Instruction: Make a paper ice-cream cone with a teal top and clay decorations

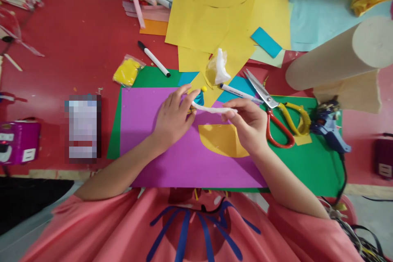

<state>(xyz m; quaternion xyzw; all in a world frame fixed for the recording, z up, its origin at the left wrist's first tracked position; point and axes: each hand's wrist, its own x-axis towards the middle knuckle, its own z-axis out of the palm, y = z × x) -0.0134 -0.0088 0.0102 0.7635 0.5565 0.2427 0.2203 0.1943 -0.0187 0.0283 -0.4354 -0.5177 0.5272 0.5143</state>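
A soft white strip, like modelling clay (213,109), stretches between my hands above the purple sheet (147,159). My right hand (248,125) pinches its right end between thumb and fingers. My left hand (175,114) has its thumb and fingers curled around a small blue object with a yellow ball on top (199,97). The strip's left end lies against that object at my left fingertips. My left fingers hide much of the blue object. Below the strip, a yellow half-round paper piece (219,140) lies on the purple sheet, partly beside my right hand.
To the right lie scissors (268,100) with red and yellow handles and a blue glue gun (330,125). A large paper roll (334,55) stands beyond them. Ahead are yellow sheets (211,16), a clear bag of white clay (220,67) and markers (155,59). A packet of yellow clay (127,71) lies left.
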